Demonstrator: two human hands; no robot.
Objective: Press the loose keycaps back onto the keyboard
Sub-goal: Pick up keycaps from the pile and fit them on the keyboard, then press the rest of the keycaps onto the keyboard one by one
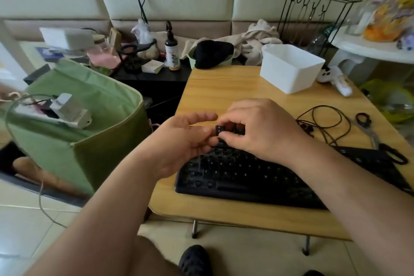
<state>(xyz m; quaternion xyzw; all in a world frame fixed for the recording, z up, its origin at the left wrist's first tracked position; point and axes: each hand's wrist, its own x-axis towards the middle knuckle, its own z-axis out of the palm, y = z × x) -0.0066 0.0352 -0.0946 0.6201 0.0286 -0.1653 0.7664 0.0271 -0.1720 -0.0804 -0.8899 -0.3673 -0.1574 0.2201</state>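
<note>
A black keyboard [242,177] lies on the wooden table [210,94], with several bare key sockets along its left side. Above its top-left rows my right hand [257,127] pinches a small black keycap [219,129] marked with a white digit, fingers curled round it. Other dark keycaps seem tucked under the same fingers, partly hidden. My left hand [186,139] hovers just left of the keycap, palm up; its thumb and fingertips touch or nearly touch the keycap, and I cannot tell whether they hold it.
A white plastic bin [291,67] stands at the back right of the table. A black cord [324,119] and scissors [376,139] lie to the right. A green fabric bag [89,119] sits left of the table. Clutter fills the dark shelf behind.
</note>
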